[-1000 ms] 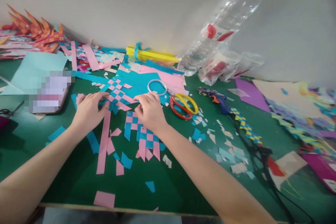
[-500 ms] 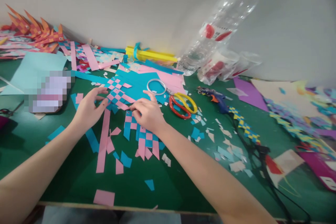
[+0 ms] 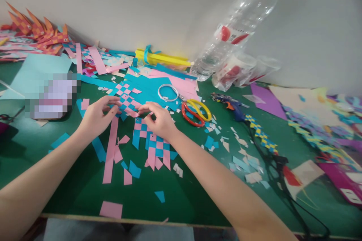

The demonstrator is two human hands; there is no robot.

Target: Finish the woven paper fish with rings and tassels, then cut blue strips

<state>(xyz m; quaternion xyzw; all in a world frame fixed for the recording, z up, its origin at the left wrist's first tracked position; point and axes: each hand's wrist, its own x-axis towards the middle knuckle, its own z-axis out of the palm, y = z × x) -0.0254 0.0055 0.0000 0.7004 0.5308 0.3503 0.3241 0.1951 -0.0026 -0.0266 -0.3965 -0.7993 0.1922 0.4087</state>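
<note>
A pink-and-blue checkered woven paper piece lies between my two hands. At its left edge, my left hand has its thumb and fingers closed on the paper. My right hand holds its lower right corner with bent fingertips, the thumb lower down. Just below my right hand are two more woven paper pieces, one with a dark eye dot and one with pink tails. A long pink paper strip runs down toward me. Scissors with red and yellow handles rest right of my right hand.
A blue paper sheet lies behind the hands, under the scissors' ring. A blurred phone is at left. A clear plastic bottle leans on the wall. A blue glue gun, its cable and many paper scraps occupy the right.
My right hand has shifted slightly left and its fingers have straightened along the woven piece's right side. My left hand stays at the left edge, fingers a little farther over the paper.
</note>
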